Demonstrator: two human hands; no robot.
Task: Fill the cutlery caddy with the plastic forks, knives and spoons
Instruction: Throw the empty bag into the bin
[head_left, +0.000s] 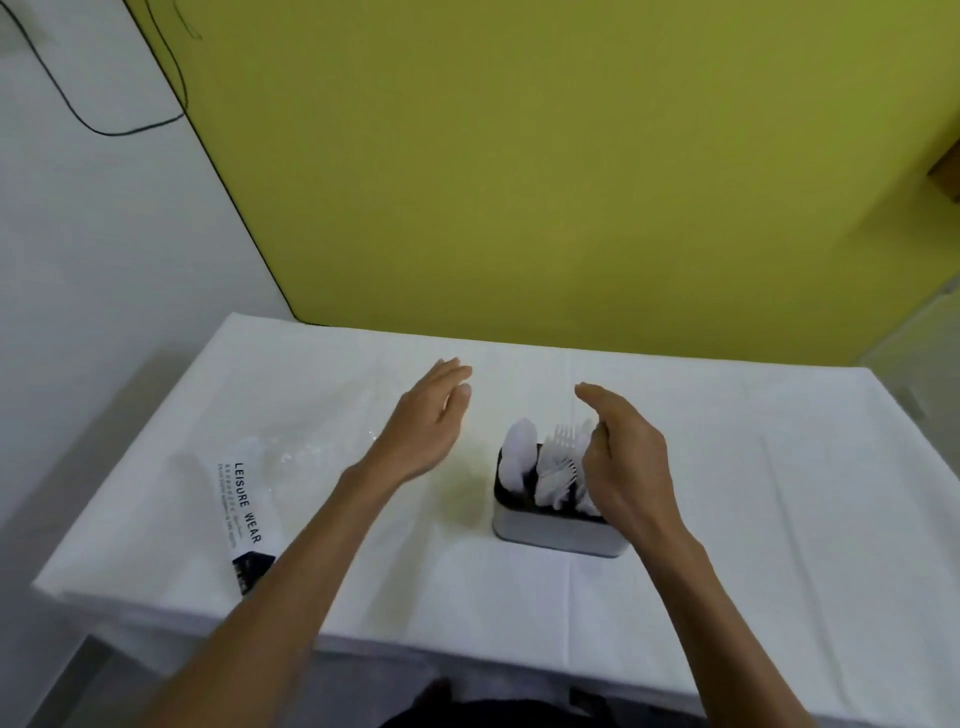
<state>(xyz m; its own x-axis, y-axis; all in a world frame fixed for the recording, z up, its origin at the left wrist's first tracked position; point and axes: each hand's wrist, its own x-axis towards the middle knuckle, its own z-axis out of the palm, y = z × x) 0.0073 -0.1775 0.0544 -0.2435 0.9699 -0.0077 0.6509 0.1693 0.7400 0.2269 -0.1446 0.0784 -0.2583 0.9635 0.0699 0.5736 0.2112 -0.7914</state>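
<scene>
A grey cutlery caddy (550, 535) with a dark inside stands on the white table, right of centre. White plastic spoons (519, 454) stick up in its left part and white forks (563, 457) in the middle. My right hand (623, 457) hovers over the caddy's right side with fingers apart and nothing in it, hiding that part. My left hand (431, 421) floats to the left of the caddy, flat, fingers together but extended, holding nothing.
A clear plastic bag (249, 499) printed "LEISURE WEAR" lies on the table's left side. The white tablecloth (753, 467) covers the table, which stands against a yellow-green wall (519, 182). A black cable (67, 98) hangs on the white wall at left.
</scene>
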